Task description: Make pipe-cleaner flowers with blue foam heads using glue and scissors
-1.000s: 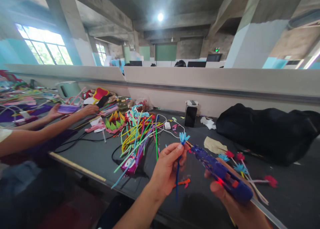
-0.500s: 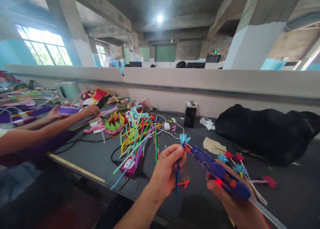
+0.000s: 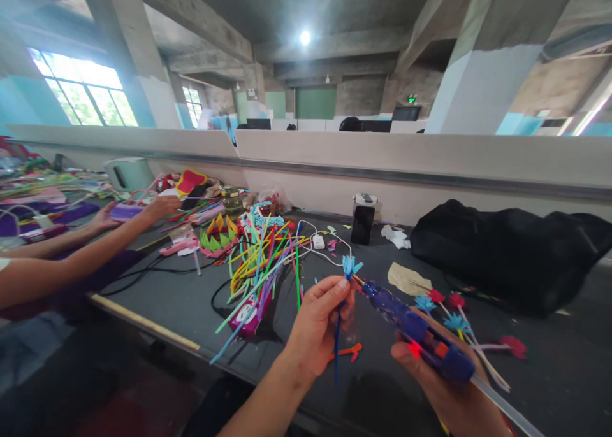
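Between the thumb and fingers of my left hand point(image 3: 318, 319) is a pipe-cleaner flower point(image 3: 351, 266), with light blue petals on top and a dark blue stem hanging below. My right hand point(image 3: 430, 373) is wrapped round a dark blue glue gun point(image 3: 415, 329); a clear glue stick point(image 3: 504, 405) sticks out of its back end and a red light glows on its side. The gun's metal nozzle points left and reaches the base of the petals; whether it touches them I cannot tell. Finished-looking red and blue flowers point(image 3: 456, 322) lie beyond my right hand.
A pile of coloured pipe cleaners point(image 3: 262, 252) lies left of my hands, over a purple box point(image 3: 248, 319). Behind stand a black phone point(image 3: 363, 225) and a black bag point(image 3: 507, 252). Orange scissors-like handles point(image 3: 351, 351) lie underneath. At left, a co-worker's hands point(image 3: 162, 207) hold a purple piece.
Both my hands stay almost where they were, the glue gun shifting very slightly left. The co-worker's far hand has moved a little left and up.
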A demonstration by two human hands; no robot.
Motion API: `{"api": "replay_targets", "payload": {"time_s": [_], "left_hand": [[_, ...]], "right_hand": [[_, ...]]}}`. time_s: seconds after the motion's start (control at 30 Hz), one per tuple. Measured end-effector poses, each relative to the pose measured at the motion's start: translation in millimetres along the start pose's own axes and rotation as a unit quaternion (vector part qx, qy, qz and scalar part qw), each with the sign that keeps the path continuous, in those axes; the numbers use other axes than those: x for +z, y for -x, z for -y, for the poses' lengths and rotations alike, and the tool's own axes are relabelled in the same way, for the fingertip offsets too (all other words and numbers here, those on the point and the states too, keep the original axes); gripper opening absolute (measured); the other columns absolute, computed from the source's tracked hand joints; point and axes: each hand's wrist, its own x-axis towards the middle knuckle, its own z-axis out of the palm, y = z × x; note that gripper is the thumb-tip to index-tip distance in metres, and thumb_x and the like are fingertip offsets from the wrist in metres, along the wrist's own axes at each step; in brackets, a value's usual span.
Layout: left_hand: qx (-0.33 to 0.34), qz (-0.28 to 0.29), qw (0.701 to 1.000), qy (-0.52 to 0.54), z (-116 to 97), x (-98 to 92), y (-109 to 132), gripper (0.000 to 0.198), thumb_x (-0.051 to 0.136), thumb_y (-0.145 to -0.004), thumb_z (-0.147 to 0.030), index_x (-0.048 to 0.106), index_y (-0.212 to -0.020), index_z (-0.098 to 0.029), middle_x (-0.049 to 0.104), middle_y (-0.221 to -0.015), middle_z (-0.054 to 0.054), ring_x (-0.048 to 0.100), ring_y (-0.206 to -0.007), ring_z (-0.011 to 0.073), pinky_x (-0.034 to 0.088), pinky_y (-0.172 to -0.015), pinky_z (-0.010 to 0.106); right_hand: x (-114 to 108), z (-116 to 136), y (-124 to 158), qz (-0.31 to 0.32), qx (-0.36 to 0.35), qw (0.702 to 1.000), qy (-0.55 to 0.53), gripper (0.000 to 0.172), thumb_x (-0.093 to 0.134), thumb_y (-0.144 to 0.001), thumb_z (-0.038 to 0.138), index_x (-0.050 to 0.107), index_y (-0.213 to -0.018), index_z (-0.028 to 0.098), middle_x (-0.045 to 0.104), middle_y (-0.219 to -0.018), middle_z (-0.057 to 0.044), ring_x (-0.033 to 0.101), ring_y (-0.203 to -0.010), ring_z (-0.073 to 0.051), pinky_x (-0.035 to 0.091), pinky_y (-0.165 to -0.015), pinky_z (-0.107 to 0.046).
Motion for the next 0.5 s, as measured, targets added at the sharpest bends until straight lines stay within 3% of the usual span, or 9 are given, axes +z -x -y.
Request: {"api": "replay_targets", "payload": {"time_s": [0.5], "left_hand": [[0.002,0.006,1.000,0.004,-1.3,1.1,-0.2,0.026,0.073,-0.076,-0.035,0.062,-0.068,-0.013,0.047,-0.062,-0.002,0.037,-0.051,0.0066,0.027,-0.048,0.022]], "right_hand": [[1.1,-3.7,2.2,-0.013,0.010,1.000,0.002,0.020,0.073,-0.074,0.044,0.066,-0.077,0.025,0.064,-0.064,0.002,0.059,-0.056,-0.017,0.048,-0.050,-0.025]]}}
